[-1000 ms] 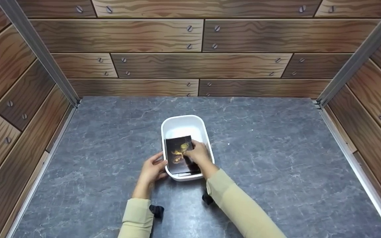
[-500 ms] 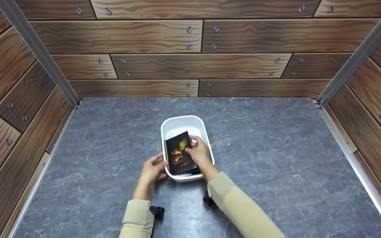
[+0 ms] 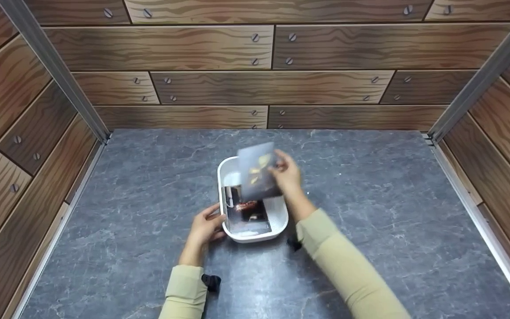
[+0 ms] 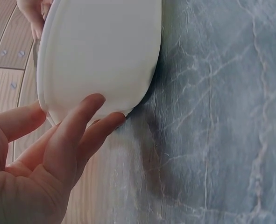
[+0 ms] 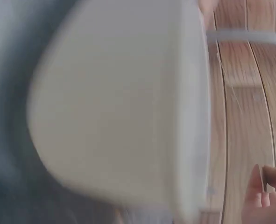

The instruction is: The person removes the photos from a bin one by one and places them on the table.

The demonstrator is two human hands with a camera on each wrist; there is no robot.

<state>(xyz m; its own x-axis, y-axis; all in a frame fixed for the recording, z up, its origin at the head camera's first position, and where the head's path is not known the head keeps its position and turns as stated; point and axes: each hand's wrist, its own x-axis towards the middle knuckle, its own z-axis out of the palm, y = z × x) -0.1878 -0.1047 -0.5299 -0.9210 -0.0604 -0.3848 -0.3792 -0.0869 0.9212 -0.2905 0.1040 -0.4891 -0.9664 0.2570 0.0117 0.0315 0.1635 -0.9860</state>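
Note:
A white tub (image 3: 280,221) stands in the middle of the grey table. My left hand (image 3: 210,221) grips its near left side, thumb at the rim and fingers on the outer wall. In the left wrist view those fingers (image 4: 77,133) touch the tub (image 4: 100,51). Above the tub's far end my right hand (image 3: 278,168) pinches a photo card (image 3: 257,170), which is blurred and shows yellow shapes. Another dark card (image 3: 248,213) lies inside the tub. The right wrist view is blurred: the tub's white wall (image 5: 119,102) fills it, with fingertips (image 5: 261,198) at the bottom right.
The grey stone-patterned table top (image 3: 370,212) spreads around the tub. Wood-patterned walls (image 3: 272,53) close the back and both sides, with metal posts (image 3: 56,75) at the corners. Black wrist straps (image 3: 210,281) sit under both sleeves.
My right hand has lifted the top photo card out of the tub, up and away from me. A second card now shows in the tub. The left hand has stayed put.

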